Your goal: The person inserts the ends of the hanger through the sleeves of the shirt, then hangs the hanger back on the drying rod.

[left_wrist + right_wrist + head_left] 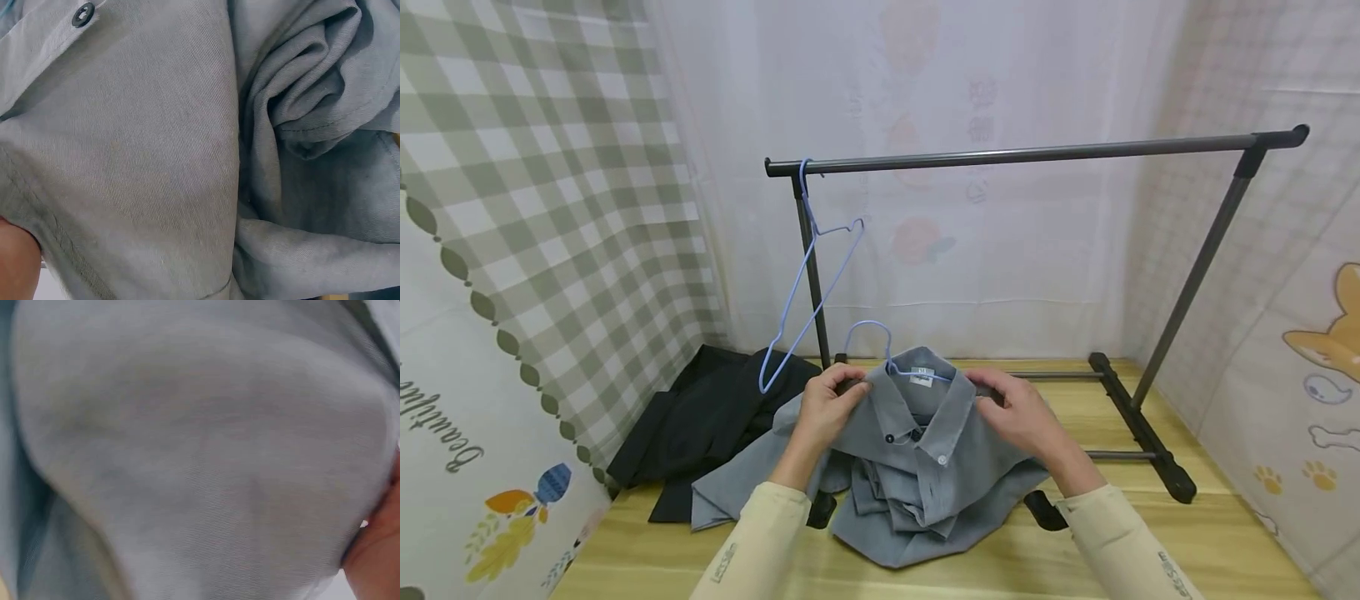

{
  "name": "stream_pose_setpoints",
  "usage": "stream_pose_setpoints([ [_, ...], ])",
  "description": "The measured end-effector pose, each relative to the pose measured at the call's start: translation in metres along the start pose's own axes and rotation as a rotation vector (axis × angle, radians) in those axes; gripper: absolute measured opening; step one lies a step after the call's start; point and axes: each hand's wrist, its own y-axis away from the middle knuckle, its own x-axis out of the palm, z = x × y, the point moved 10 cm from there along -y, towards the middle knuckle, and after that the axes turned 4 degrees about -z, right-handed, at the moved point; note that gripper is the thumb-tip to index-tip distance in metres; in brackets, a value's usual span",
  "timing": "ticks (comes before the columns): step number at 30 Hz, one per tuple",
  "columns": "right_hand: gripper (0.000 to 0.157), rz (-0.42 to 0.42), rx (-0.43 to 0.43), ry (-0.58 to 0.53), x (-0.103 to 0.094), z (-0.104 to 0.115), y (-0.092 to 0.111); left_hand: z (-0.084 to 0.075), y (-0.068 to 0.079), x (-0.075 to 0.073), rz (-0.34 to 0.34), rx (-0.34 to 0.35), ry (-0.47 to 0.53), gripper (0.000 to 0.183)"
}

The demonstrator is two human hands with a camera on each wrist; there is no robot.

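Note:
A grey button-up shirt [973, 467] lies bunched at the front of the wooden surface, its collar toward the back. Through its neck passes a blue wire hanger [887, 337], hook sticking up; most of the hanger is hidden in the cloth. My left hand [822, 410] pinches the shirt beside the collar on the left. On the other side, my right hand [1021, 418] pinches the right shoulder. Grey cloth [156, 144] with a dark button [82, 14] fills the left wrist view. The right wrist view holds blurred cloth [206, 456] and part of my hand.
A dark metal clothes rack [1037, 156] stands behind the shirt, its feet [1150, 442] on the wooden surface [1210, 533]. Another blue hanger [790, 300] hangs at the rail's left end. Black clothing [715, 417] lies at the left. Checked cloth [587, 167] borders the left side.

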Motion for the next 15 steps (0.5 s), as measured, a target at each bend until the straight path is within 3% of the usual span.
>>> stream_pose_setpoints([
  [3, 0.024, -0.006, -0.004, 0.005, 0.0, 0.001, 0.0, 0.0, 0.0, 0.0, 0.006, 0.03, -0.014, 0.008],
  [7, 0.014, -0.172, -0.046, 0.107, -0.013, 0.005, -0.002, 0.0, 0.001, -0.001, 0.02, 0.05, -0.061, 0.011],
  [11, 0.016, -0.345, -0.04, 0.128, -0.032, 0.002, -0.001, 0.004, 0.002, -0.014, -0.033, 0.067, -0.231, 0.013],
  [15, 0.016, -0.39, -0.044, 0.145, -0.039, 0.0, -0.002, 0.011, 0.001, -0.026, -0.059, 0.077, -0.451, 0.012],
])
